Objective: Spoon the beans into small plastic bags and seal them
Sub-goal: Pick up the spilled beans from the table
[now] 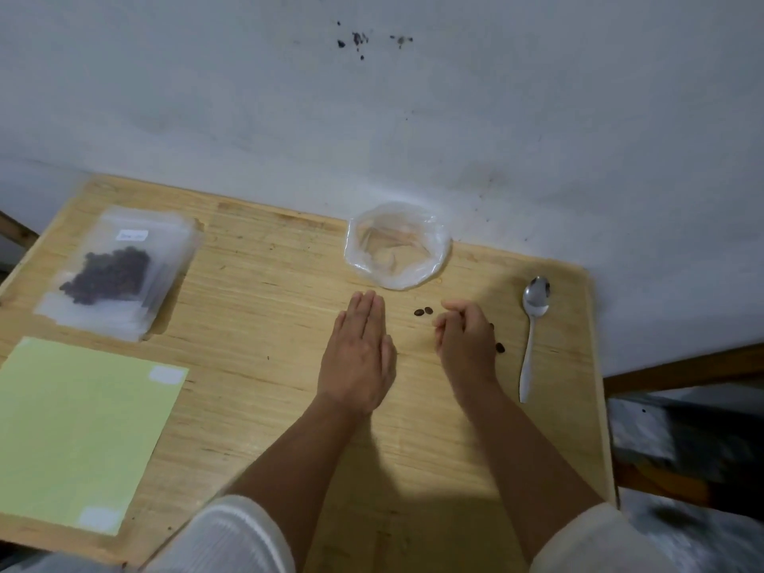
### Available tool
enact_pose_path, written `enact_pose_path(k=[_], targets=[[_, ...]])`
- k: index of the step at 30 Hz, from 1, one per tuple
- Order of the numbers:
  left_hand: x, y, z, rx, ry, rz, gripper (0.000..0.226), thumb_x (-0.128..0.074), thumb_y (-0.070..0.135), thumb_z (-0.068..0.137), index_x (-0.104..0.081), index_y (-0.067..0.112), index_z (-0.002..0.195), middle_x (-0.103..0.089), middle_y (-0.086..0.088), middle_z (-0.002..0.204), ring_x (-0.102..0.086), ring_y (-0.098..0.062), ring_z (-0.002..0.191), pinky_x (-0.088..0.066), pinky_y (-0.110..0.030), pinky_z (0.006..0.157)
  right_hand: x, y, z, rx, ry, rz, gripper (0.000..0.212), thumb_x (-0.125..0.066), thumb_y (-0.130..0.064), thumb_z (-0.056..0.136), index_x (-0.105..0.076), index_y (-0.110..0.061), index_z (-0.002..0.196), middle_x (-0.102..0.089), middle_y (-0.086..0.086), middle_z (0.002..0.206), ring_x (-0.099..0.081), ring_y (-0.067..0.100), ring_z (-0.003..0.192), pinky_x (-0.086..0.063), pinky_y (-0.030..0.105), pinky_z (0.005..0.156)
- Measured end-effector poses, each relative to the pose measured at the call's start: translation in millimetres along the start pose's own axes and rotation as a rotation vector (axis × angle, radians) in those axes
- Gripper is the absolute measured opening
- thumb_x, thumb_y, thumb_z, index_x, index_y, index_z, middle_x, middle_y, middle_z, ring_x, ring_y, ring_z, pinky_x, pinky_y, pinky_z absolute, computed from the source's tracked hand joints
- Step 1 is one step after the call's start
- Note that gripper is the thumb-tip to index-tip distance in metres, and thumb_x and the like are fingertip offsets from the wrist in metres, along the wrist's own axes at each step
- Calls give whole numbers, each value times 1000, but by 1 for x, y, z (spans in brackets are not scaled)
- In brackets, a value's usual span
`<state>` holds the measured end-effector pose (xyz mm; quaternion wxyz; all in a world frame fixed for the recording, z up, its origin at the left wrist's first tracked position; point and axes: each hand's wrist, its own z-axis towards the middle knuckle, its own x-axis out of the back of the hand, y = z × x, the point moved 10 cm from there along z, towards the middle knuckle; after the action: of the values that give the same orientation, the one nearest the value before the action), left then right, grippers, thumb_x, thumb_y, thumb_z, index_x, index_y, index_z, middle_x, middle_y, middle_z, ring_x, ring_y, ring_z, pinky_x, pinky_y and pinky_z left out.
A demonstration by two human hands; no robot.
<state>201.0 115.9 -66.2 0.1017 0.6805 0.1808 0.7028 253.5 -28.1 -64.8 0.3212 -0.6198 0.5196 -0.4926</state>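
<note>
The left hand lies flat on the table, fingers straight and together, holding nothing. The right hand has its fingers curled under; whether they pinch a bean is hidden. Loose beans lie between the hands, and more peek out beside the right hand. A filled bag rests far left, a clear empty container sits ahead, and the spoon lies to the right.

Wood table vs stained grey wall — dim.

— What's lying on your wooden table?
— It's carrying a filled bean bag on a bag stack, green paper, a clear container, loose beans, my spoon.
</note>
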Motion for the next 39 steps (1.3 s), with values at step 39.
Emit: enact_pose_path(k=[39], targets=[[-7, -1, 8, 40, 16, 9, 61, -17, 33, 93, -21, 7, 148, -19, -8, 156, -6, -15, 145, -6, -35, 118, -35, -28, 14, 405, -183, -718, 5, -56, -13, 91, -58, -9, 91, -56, 3, 95, -48, 12, 86, -33, 19, 72]])
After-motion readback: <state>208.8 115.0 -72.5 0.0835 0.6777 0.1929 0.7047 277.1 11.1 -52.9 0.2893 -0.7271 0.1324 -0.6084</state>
